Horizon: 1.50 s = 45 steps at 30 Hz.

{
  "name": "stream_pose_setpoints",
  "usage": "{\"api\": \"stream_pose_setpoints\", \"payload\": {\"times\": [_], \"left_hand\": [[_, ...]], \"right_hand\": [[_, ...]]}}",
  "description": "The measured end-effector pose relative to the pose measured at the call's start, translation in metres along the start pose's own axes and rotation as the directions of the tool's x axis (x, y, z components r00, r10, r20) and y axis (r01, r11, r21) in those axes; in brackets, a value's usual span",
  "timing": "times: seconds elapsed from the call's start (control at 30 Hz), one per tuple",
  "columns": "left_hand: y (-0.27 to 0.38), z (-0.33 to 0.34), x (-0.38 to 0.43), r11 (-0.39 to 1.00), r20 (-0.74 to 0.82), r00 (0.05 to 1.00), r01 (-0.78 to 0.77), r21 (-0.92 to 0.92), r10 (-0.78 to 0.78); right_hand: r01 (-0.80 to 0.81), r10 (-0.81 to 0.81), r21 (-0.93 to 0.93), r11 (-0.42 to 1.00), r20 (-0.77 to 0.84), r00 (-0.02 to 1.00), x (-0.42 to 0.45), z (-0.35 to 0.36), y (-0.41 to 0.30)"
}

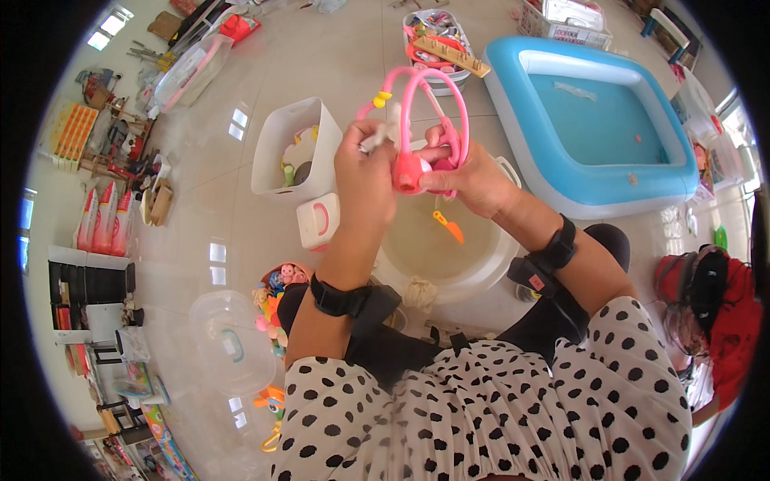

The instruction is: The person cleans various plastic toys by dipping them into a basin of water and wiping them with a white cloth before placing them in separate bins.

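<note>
My right hand [475, 177] grips a pink plastic toy with looped tubes [406, 114], which looks like a toy stethoscope, just above a white basin of cloudy water [421, 246]. Against the toy's left side, my left hand [367, 162] pinches a whitish cloth [385, 135]. A yellow clip sits on one pink loop. In the basin, below the toy, lies an orange toy knife [450, 227]. A crumpled beige cloth [420, 293] rests at the basin's near rim. My fingers hide part of the toy.
A white bin with toys [264, 156] and a small white case [317, 222] stand left of the basin. Right is a blue inflatable pool [511, 120]; beyond, a toy-filled tub [445, 84] bears a wooden peg strip. A clear lid [210, 355] lies lower left.
</note>
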<state>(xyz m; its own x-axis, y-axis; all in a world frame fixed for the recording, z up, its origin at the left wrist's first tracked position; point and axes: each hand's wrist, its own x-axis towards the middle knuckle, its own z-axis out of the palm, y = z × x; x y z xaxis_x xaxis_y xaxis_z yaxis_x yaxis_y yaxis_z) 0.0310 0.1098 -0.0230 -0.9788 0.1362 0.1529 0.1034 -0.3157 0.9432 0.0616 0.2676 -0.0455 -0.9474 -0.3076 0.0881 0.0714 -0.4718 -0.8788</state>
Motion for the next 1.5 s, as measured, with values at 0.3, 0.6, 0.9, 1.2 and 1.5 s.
{"api": "stream_pose_setpoints", "payload": {"times": [0.3, 0.6, 0.9, 1.2, 1.5], "left_hand": [[-0.011, 0.004, -0.005, 0.821, 0.297, 0.916, -0.380, 0.425, 0.271], [-0.015, 0.009, 0.002, 0.927, 0.109, 0.960, -0.279, 0.251, 0.260], [-0.001, 0.008, 0.005, 0.984, -0.110, 0.982, -0.142, 0.104, 0.153], [-0.016, 0.014, -0.008, 0.923, 0.008, 0.975, -0.210, 0.324, 0.220], [-0.001, 0.012, 0.008, 0.974, 0.042, 0.986, -0.154, -0.165, 0.163]], "right_hand": [[0.215, -0.396, -0.500, 0.839, -0.290, 0.871, 0.012, -0.011, 0.003], [0.125, -0.455, -0.760, 0.637, -0.241, 0.857, 0.008, 0.005, -0.006], [0.257, -0.362, -0.468, 0.846, -0.147, 0.921, 0.006, 0.001, -0.001], [0.092, -0.431, -0.790, 0.606, -0.229, 0.873, -0.005, 0.012, -0.003], [0.270, -0.429, -0.513, 0.815, -0.220, 0.876, 0.011, -0.002, 0.002]]}}
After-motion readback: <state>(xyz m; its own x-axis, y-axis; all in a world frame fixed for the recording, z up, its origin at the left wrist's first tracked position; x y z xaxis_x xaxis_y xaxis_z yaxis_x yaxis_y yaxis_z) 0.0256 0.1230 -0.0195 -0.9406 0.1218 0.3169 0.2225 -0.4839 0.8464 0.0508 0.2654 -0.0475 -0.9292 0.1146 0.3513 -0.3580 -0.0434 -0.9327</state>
